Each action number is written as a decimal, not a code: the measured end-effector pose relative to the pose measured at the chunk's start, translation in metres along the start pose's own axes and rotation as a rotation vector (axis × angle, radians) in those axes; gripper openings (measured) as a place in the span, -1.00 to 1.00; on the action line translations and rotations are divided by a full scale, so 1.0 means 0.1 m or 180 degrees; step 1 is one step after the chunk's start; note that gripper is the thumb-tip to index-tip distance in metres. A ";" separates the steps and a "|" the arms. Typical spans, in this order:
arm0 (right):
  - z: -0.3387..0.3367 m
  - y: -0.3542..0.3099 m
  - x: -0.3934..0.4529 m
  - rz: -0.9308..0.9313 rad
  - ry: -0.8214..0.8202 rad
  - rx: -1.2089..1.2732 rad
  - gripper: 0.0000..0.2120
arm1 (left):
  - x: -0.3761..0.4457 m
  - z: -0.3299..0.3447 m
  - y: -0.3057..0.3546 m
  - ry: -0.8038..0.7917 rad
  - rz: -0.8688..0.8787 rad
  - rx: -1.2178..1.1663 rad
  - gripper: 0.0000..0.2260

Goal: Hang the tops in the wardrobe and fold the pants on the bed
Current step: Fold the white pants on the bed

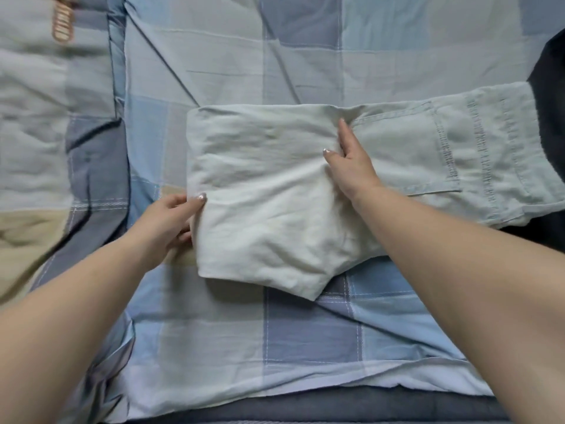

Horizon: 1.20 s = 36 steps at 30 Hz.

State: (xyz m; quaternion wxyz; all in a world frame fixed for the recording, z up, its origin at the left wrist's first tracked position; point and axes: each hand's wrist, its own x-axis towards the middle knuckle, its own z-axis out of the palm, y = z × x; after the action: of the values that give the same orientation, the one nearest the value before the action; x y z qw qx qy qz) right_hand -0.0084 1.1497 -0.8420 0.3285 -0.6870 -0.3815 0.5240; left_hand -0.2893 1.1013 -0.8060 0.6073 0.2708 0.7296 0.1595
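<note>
Checked cotton in pale blue, slate and cream is covering the bed [214, 332], filling almost the whole frame, its squares crossed by white stitch lines and creased toward the upper middle. Along the bottom edge a darker blue-grey layer is showing beneath the cover's hem. At the left, a lighter quilted fold of bedding [33, 117] is lying over the cover, with a small tan striped patch [62, 21] sitting in the upper left corner; what it is cannot be made out. Something dark [547, 96], possibly another garment, is lying at the right edge, partly under the pants.

The pale pants [269, 194] are lying across the centre of the frame, folded over on themselves, with the stitched back pocket and waistband stretching toward the right edge. The left hand [166, 221] is pinching the folded edge at the left, thumb on top and fingers curled beneath the cloth. The right hand [351, 160] is pressing down on the middle of the pants, fingers straight and flat along the fold.
</note>
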 end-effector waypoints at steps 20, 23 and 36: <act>-0.66 -0.33 -1.23 0.0523 -0.0291 0.1943 -0.60 | -1.38 1.43 1.32 -0.0995 0.1383 -0.0654 -0.60; -0.99 -0.58 -1.27 0.0443 -0.0716 0.2706 -0.47 | -1.45 2.02 1.48 -0.0891 0.1457 -0.0563 -0.64; -2.78 -0.14 -1.17 0.0074 -0.0356 0.1114 -0.71 | -1.15 4.02 1.68 -0.1247 0.0848 0.0256 -0.39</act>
State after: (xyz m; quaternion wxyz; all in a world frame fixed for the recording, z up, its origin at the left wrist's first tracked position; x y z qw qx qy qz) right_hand 0.2403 1.0407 -0.7100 0.4152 -0.5935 -0.2941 0.6236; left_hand 0.1487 1.1299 -0.7040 0.6996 0.4144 0.5615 0.1535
